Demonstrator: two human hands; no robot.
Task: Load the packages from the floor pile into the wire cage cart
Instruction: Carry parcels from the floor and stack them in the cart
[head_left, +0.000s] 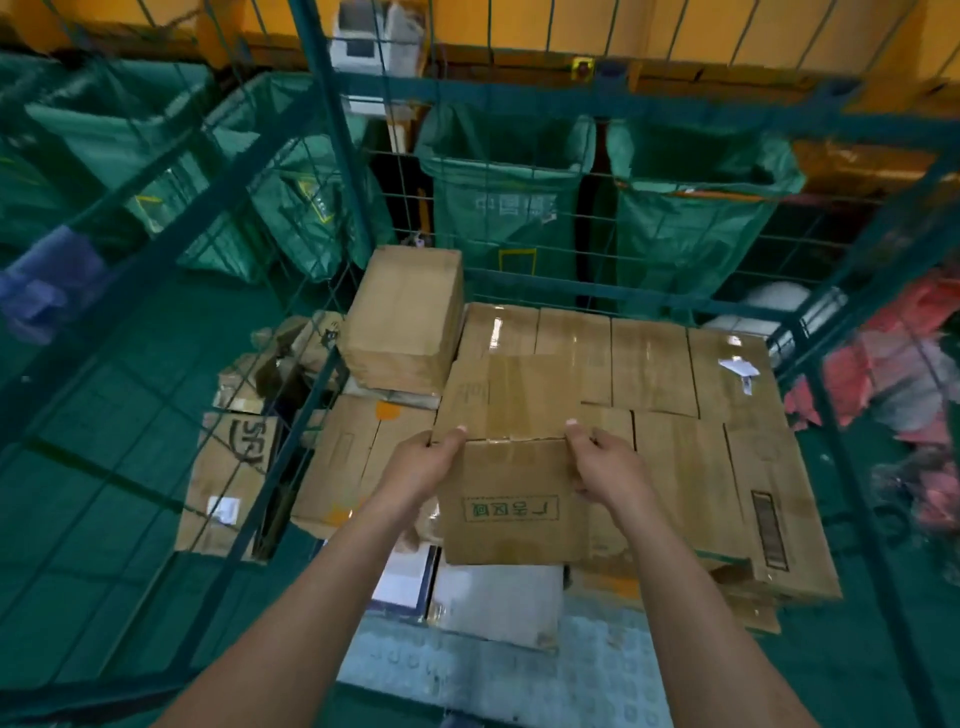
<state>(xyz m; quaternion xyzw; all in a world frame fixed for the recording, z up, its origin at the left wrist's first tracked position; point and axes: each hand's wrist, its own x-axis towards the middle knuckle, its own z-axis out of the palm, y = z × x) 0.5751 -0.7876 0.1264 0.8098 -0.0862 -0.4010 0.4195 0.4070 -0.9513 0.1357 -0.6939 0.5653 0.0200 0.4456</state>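
Gripping cardboard box (511, 499) — both hands, over cart (332, 130)

Green floor (130, 374) underfoot, and a yellow wall (675, 31) runs across the back. Along it hang open green sorting sacks (498, 208), side by side. A white machine (374, 36) sits up high by the wall, blurred. Off to the right, a heap of red and grey soft parcels (898, 353) lies on the floor.

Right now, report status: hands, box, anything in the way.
Left hand and right hand grip the cardboard box by its sides. Box held over stacked cartons inside the wire cage cart. Nothing blocking.
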